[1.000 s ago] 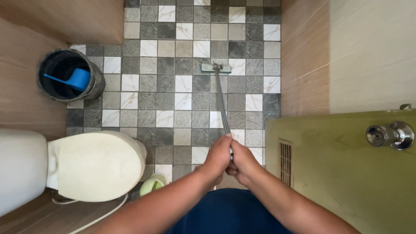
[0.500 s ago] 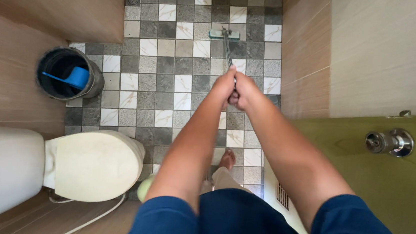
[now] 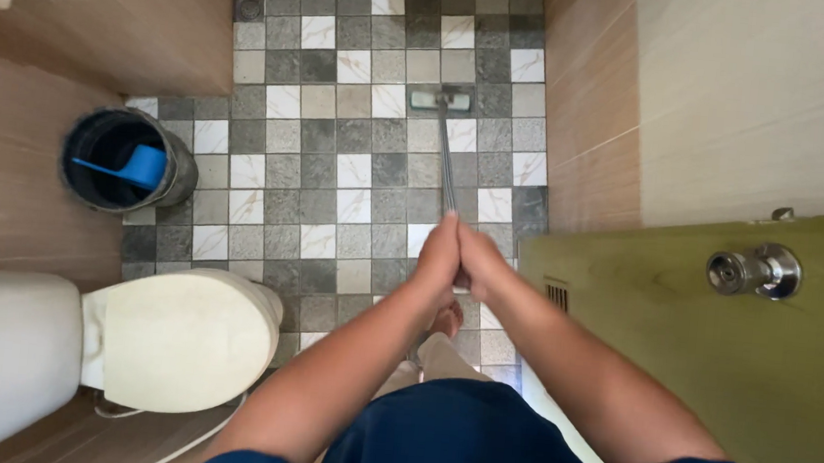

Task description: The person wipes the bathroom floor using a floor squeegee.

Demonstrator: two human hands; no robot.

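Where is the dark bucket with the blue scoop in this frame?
In the head view the dark bucket stands on the tiled floor at the left, against the wooden wall, just beyond the closed toilet.

Dark blue short sleeves, dark blue top, beige trousers, bare forearms, bare foot (image 3: 446, 318).

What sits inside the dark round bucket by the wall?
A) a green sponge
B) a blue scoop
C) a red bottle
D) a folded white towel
B: the dark bucket left of the tiled floor holds a blue scoop with a long handle.
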